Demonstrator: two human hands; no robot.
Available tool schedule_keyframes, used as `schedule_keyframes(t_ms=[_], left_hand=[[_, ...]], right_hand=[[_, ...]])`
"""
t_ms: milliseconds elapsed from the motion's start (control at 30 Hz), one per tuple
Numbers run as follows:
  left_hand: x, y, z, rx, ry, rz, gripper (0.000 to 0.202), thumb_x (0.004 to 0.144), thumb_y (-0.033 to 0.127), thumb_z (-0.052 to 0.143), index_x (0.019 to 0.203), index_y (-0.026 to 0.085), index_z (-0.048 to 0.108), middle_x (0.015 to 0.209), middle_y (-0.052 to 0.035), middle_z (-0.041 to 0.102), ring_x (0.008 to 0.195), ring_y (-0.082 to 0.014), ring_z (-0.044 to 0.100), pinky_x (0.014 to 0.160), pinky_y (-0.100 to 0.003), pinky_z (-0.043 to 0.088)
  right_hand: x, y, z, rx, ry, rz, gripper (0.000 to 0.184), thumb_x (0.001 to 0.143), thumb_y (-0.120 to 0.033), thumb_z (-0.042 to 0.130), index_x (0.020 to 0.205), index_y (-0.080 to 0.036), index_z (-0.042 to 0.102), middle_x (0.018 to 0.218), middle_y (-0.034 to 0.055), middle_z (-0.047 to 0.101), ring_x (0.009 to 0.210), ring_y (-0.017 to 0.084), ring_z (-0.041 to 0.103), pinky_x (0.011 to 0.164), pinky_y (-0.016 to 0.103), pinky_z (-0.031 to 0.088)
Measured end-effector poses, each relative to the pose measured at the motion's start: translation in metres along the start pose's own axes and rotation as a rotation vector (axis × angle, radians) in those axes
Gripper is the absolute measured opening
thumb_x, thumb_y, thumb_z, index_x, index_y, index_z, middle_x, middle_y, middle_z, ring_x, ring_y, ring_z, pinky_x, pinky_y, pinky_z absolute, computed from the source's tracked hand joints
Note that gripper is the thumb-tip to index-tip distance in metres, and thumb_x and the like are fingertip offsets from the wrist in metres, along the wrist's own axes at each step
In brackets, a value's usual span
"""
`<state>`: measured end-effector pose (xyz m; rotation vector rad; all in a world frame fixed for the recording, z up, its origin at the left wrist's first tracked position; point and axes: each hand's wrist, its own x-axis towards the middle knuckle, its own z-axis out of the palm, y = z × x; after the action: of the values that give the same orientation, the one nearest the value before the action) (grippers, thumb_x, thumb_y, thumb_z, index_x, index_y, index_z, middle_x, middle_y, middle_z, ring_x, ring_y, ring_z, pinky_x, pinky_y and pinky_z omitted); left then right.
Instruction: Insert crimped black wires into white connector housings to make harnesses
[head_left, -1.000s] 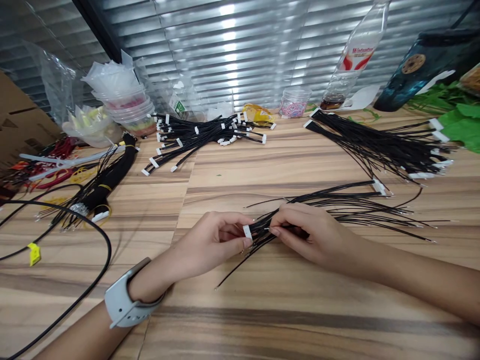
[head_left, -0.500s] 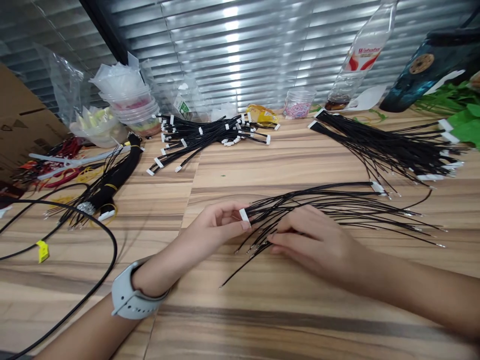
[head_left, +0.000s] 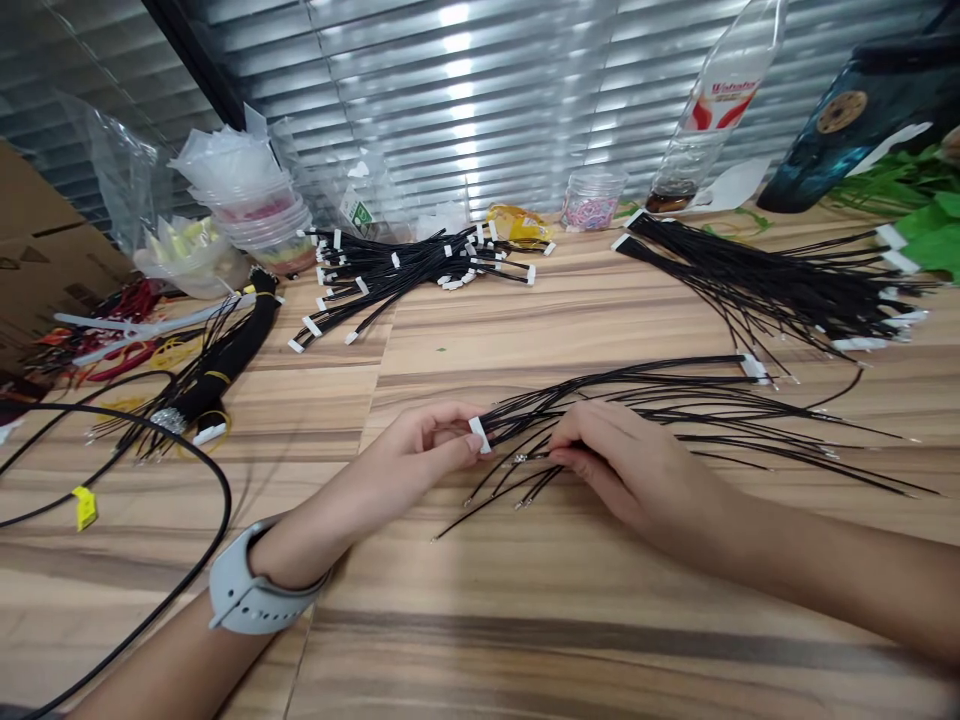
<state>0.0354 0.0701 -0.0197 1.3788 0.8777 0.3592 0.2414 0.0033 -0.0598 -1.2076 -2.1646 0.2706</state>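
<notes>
My left hand (head_left: 431, 447) pinches a white connector housing (head_left: 480, 435) between thumb and fingers. From that housing black wires run right to a second white connector (head_left: 753, 367) lying on the table. My right hand (head_left: 626, 460) is closed, thumb and forefinger pinching black wires (head_left: 534, 458) near their bare metal ends, just right of the housing. Other loose black wires (head_left: 795, 447) with metal terminals pass beneath the right hand and fan out on both sides of it. The exact number of wires between the right fingertips is hidden.
At the back lies a pile of short black cables (head_left: 420, 262) with white connectors; a longer cable bundle (head_left: 780, 275) is at the right. Left are a tied black bundle (head_left: 232, 350) and a looped black cable (head_left: 225, 490). A bottle (head_left: 701, 120) and tumbler (head_left: 832, 130) stand behind.
My right hand has shifted slightly right and up, its pinched wire ends now turned toward the housing. My left hand keeps hold of the connector; the view has moved a little.
</notes>
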Motion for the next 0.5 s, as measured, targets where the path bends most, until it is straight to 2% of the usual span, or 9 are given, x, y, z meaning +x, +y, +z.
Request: schedule_keyframes(t_ms=[100,300,500], left_hand=[[-0.0004,0.0025,0.0003,-0.004,-0.001,-0.001,0.010,0.081,0.015,0.057,0.087,0.015,0.065,0.080,0.0012,0.065,0.077,-0.0085,0.056,0.077,-0.019,0.041],[-0.0011,-0.0016,0.0014,0.048,0.022,-0.047,0.020,0.080,0.020,0.060,0.100,0.017,0.063,0.088,-0.0009,0.067,0.080,-0.0108,0.056,0.076,-0.021,0.041],[-0.0001,-0.0058,0.0051,0.112,0.024,-0.057,0.022,0.080,0.027,0.060,0.099,0.017,0.063,0.076,-0.0007,0.063,0.078,-0.0135,0.054,0.068,-0.023,0.040]], right_hand=[[0.0005,0.0005,-0.0021,0.040,0.026,0.024,0.013,0.089,-0.012,0.043,0.087,-0.017,0.054,0.080,0.0032,0.056,0.078,0.014,0.051,0.069,0.025,0.040],[0.0033,-0.0019,-0.0032,0.023,-0.013,0.052,0.013,0.088,-0.015,0.041,0.079,-0.017,0.050,0.079,0.0046,0.054,0.075,0.016,0.048,0.069,0.029,0.040],[0.0030,0.0002,-0.0009,0.046,-0.012,0.069,0.014,0.088,-0.014,0.041,0.079,-0.017,0.051,0.079,0.0040,0.054,0.074,0.015,0.047,0.068,0.027,0.038]])
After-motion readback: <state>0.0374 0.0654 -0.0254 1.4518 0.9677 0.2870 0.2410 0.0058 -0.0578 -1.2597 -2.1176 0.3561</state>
